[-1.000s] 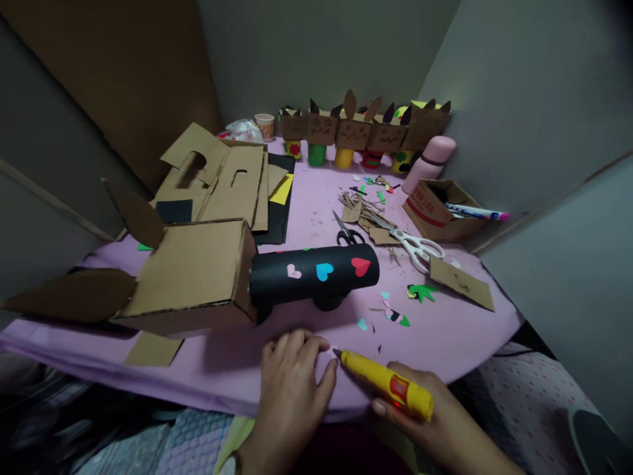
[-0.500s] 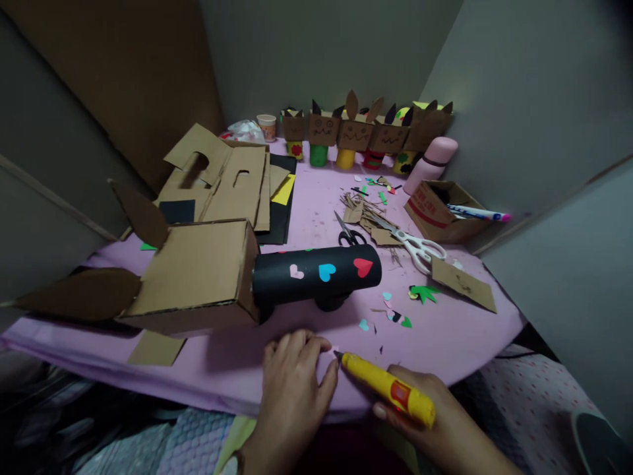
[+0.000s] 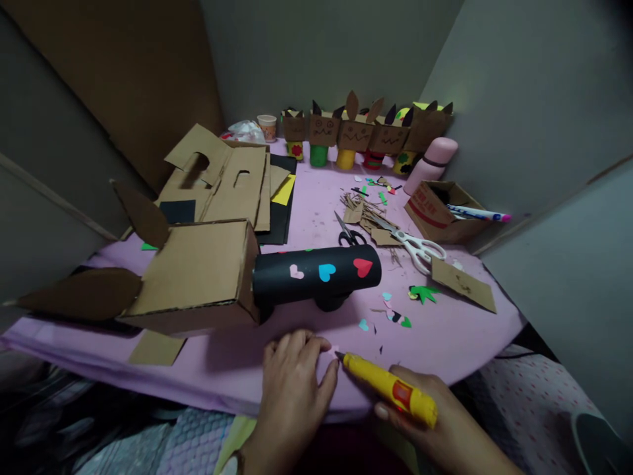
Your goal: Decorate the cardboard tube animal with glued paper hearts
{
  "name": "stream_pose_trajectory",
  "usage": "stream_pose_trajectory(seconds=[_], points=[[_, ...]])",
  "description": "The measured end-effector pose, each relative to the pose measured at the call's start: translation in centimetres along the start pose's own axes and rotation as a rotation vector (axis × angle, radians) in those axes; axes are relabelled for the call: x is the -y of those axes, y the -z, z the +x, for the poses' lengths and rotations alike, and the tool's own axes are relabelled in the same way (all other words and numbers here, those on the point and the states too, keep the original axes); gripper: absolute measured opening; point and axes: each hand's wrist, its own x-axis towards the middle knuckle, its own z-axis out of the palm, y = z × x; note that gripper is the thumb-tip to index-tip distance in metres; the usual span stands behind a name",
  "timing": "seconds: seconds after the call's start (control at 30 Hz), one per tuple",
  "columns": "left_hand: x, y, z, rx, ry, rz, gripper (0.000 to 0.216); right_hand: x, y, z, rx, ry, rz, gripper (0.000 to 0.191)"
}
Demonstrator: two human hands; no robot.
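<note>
My right hand (image 3: 420,402) is closed around a yellow hot glue gun (image 3: 390,386), a straight stick-shaped one with a red switch. Its dark tip points at a small pink paper piece (image 3: 334,349) on the purple tablecloth. My left hand (image 3: 294,376) lies on the cloth with fingers bent and thumb apart, the index fingertip at the edge of that pink piece. Just beyond it stands a cardboard animal: a box head (image 3: 192,264) with two brown ears, joined to a black paper tube (image 3: 316,274) decorated with paper hearts.
Paper hearts and scraps (image 3: 395,316) lie right of the tube. Beyond are black scissors (image 3: 351,234), white scissors (image 3: 415,247), and an open box (image 3: 440,214) holding pens. A pink bottle (image 3: 432,165) and several small cardboard animals (image 3: 355,135) stand behind. Cardboard sheets (image 3: 237,191) lie left.
The glue gun and my right hand have shifted very slightly to the right. My left hand and the cardboard animal look unmoved.
</note>
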Motion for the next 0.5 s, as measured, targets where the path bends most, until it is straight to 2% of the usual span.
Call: stream_pose_trajectory(seconds=[0.5], points=[[-0.1,0.0,0.02,0.018,0.027,-0.023,0.012,-0.43,-0.14,0.27,0.023,-0.028,0.02,0.019]])
